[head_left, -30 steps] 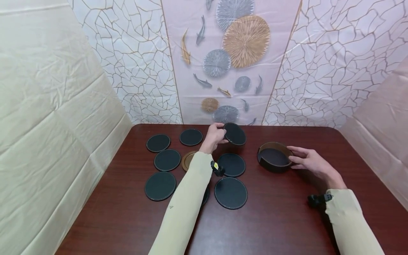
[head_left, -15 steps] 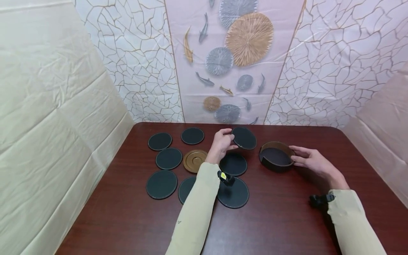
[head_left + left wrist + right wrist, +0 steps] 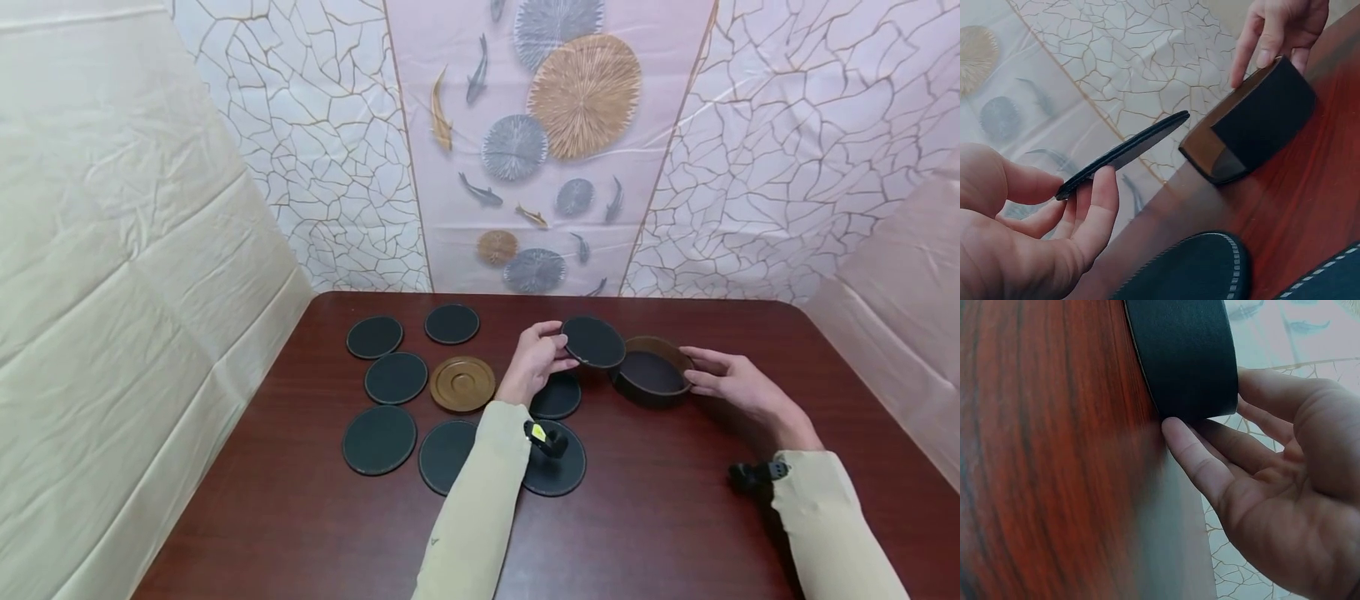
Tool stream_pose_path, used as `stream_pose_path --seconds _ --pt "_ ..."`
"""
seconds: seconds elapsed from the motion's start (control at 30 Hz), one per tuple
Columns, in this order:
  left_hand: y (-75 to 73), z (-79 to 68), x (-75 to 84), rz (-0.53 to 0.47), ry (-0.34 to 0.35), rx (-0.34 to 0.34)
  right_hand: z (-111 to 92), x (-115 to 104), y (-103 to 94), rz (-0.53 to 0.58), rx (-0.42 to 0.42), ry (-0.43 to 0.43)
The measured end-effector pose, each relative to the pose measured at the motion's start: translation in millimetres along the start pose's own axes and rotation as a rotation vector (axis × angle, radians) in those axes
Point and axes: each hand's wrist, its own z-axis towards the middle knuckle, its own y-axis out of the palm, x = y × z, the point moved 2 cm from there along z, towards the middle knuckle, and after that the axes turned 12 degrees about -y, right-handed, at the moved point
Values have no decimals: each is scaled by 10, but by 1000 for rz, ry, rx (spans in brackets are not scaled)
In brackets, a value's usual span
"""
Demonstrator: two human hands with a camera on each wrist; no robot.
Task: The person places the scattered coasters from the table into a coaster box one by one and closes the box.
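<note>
A round black coaster [image 3: 592,342] is pinched at its left edge between the thumb and fingers of my left hand [image 3: 534,362]. It is held tilted in the air, just left of a round, dark coaster holder [image 3: 652,400]. In the left wrist view the coaster [image 3: 1124,150] appears nearly edge-on, apart from the holder [image 3: 1266,125]. The holder stands on the table with a gap in its wall and a brown inner side. My right hand [image 3: 738,387] grips the holder's right side, fingers and thumb spread along wall and rim, as the right wrist view shows.
Several black coasters [image 3: 378,439] lie flat on the dark red table [image 3: 637,525], left of the holder. Among them is a brown wooden coaster [image 3: 462,383]. One black coaster [image 3: 555,397] is partly hidden under my left arm. A patterned cloth [image 3: 352,150] hangs behind the table.
My left hand has carried the black coaster to the right and towards me, closer to the holder. The wooden coaster has come into full view. My right hand and the holder stay put.
</note>
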Motion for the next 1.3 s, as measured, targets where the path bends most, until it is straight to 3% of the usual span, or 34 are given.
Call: stream_pose_path --seconds 0.37,0.63,0.97,1.17,1.3 --pt "334 37 -179 -2 -13 -60 -12 -56 12 -8 -15 9" --pt "455 39 -252 -22 -3 -75 -9 -48 20 -30 -12 32" --pt "631 87 -354 33 6 -48 -16 -18 -10 -14 5 30" --pt "662 64 -355 48 42 -25 -9 -21 -2 -19 -2 25" --pt "669 31 -363 114 56 -6 -3 -33 2 -27 -8 27"
